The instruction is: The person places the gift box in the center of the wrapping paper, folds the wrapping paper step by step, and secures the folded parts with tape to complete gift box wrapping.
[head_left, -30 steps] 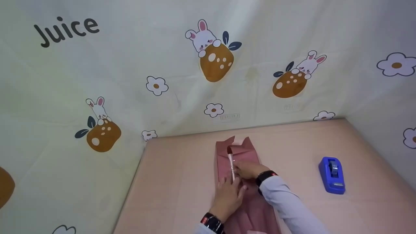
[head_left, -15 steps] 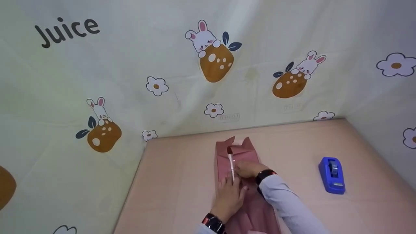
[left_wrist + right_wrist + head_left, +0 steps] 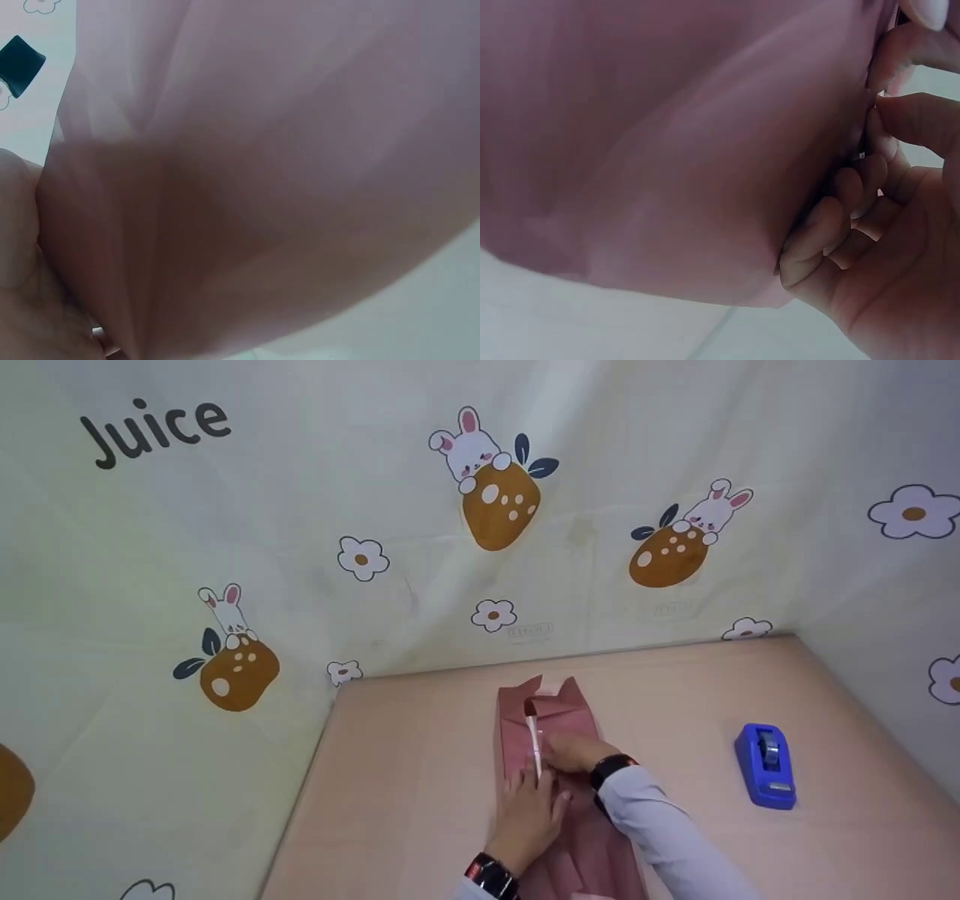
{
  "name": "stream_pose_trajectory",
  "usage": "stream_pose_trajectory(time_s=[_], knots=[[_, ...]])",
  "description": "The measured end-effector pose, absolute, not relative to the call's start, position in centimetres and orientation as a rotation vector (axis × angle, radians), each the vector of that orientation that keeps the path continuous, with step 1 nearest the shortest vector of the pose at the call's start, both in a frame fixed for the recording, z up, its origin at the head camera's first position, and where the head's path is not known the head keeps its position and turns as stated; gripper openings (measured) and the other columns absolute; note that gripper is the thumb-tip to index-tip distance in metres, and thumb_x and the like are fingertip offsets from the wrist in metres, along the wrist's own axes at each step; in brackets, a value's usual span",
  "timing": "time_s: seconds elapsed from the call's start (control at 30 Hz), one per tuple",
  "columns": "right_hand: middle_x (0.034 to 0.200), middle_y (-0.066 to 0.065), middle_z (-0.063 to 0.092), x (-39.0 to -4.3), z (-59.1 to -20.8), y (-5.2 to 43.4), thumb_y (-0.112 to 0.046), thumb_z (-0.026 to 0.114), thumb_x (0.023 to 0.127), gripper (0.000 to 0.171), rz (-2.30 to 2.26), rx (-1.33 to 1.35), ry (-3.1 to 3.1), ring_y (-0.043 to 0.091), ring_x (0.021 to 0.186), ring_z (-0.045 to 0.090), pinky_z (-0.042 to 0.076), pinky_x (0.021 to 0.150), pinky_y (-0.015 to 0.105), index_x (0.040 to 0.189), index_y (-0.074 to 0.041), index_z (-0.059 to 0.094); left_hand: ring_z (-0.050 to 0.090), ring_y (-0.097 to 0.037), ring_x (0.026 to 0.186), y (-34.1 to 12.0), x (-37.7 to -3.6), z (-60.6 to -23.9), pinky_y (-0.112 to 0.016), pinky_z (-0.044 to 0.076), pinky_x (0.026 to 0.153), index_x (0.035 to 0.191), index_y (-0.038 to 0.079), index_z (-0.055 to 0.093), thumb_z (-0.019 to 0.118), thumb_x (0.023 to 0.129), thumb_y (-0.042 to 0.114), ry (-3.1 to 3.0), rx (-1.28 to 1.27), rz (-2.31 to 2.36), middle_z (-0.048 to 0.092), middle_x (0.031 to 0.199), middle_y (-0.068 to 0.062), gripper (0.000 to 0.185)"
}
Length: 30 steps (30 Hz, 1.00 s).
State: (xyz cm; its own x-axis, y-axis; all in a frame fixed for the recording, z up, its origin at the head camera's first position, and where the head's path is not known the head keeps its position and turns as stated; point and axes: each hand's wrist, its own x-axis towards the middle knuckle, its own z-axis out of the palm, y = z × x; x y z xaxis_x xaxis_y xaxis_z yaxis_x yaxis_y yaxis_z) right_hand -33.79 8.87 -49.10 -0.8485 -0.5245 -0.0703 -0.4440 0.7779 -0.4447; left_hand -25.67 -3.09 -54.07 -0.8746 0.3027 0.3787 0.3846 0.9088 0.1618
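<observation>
A folded sheet of pink wrapping paper [image 3: 585, 810] lies lengthwise on the table, its far end standing in pointed flaps. Along its middle runs a narrow white strip [image 3: 533, 733] with a dark reddish tip; whether it is a paper edge or a separate thing I cannot tell. My left hand [image 3: 525, 814] rests on the paper, fingers extended over the strip's near end, thumb spread. Just beyond, my right hand [image 3: 577, 751] is at the strip's right side. In the right wrist view, thumb and forefinger pinch at the pink paper's [image 3: 667, 172] edge; their exact contact is partly hidden.
A blue tape dispenser [image 3: 766, 765] with a roll of tape stands on the table [image 3: 405, 765] to the right. Behind and at both sides hangs a pale printed sheet [image 3: 420, 495] with rabbits, fruit and flowers.
Nearly everything stays as it was. My left hand's fingers shift very slightly on the paper, and the right hand keeps its place.
</observation>
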Motion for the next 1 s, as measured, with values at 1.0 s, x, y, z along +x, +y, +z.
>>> stream_pose_trajectory(time_s=[1.0], knots=[[0.049, -0.007, 0.033, -33.78, -50.08, 9.47, -0.005, 0.056, 0.079, 0.028, -0.99, -0.544, 2.782, 0.009, 0.048, 0.035, 0.029, 0.047, 0.02, 0.055, -0.011, 0.044, 0.048, -0.026, 0.113, -3.2, -25.36, -53.84, -0.041, 0.041, 0.09, 0.114, 0.016, 0.055, 0.041, 0.092, 0.044, -2.762, -0.505, -0.202, 0.051, 0.128, -0.012, 0.038]])
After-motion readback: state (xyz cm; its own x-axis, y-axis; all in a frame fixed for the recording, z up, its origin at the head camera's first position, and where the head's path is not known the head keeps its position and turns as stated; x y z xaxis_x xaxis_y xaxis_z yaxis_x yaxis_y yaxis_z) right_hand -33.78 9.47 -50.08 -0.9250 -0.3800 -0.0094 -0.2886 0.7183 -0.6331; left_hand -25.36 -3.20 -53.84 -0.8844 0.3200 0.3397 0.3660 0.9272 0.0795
